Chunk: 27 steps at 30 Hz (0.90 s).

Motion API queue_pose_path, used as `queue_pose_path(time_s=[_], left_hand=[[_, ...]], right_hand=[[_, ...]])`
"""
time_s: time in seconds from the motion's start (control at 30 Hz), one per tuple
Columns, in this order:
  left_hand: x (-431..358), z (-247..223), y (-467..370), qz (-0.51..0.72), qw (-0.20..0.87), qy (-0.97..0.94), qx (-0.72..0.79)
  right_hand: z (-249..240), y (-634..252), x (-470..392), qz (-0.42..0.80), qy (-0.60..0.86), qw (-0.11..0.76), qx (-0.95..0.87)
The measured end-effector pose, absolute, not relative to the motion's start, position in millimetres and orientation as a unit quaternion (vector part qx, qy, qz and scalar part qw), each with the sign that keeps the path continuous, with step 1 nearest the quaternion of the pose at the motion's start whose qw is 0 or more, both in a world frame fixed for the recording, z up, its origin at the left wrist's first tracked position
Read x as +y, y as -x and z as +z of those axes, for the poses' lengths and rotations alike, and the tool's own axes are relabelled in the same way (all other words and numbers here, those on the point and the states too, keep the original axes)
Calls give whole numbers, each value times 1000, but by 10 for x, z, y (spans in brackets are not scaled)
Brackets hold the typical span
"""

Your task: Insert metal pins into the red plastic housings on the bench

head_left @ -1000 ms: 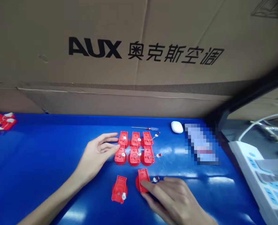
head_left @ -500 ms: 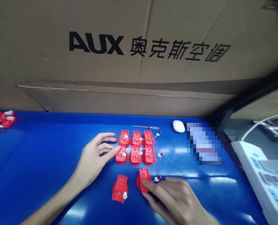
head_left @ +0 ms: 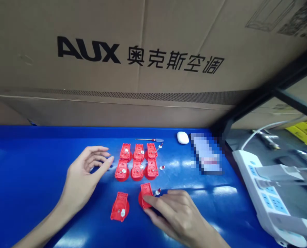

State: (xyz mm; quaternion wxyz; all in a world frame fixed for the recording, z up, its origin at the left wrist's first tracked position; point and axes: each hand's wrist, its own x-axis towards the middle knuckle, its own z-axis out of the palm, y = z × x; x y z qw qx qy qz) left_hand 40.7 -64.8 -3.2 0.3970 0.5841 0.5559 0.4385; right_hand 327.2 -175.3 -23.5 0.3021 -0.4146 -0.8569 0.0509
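The right hand (head_left: pixel 179 213) gripped a red part (head_left: pixel 146 189), with a second part (head_left: pixel 119 206) lying at that one's nine o'clock. The left hand (head_left: pixel 82 174) was open and empty, six more parts (head_left: pixel 137 169) grouped at its three o'clock.

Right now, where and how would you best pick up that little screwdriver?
I'd pinch the screwdriver by its clear handle, the thicker end, from above, fingers across its length. It lies flat and sideways, handle towards the white rounded object. The red parts sit close on the near side, so coming in low from there might bump them.
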Motion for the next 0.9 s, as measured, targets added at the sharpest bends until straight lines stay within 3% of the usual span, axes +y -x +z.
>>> queue_pose_path(time_s=[0.1,0.2,0.33,0.57,0.9], left_hand=[[-750,-7,-372,482,258,-634,547],[-827,13,-284,458,167,-763,425],[-858,82,-210,319,219,-889,246],[-893,59,-257,148,241,-918,278],[-985,4,-466,320,33,-920,224]], right_hand=[[-232,-3278,-1757,46,410,310,-857],[-214,-3279,-1762,42,401,314,-860],[-187,-3280,-1764,45,392,316,-863],[-185,-3293,-1769,55,389,314,-865],[-167,-3272,-1757,54,389,320,-862]])
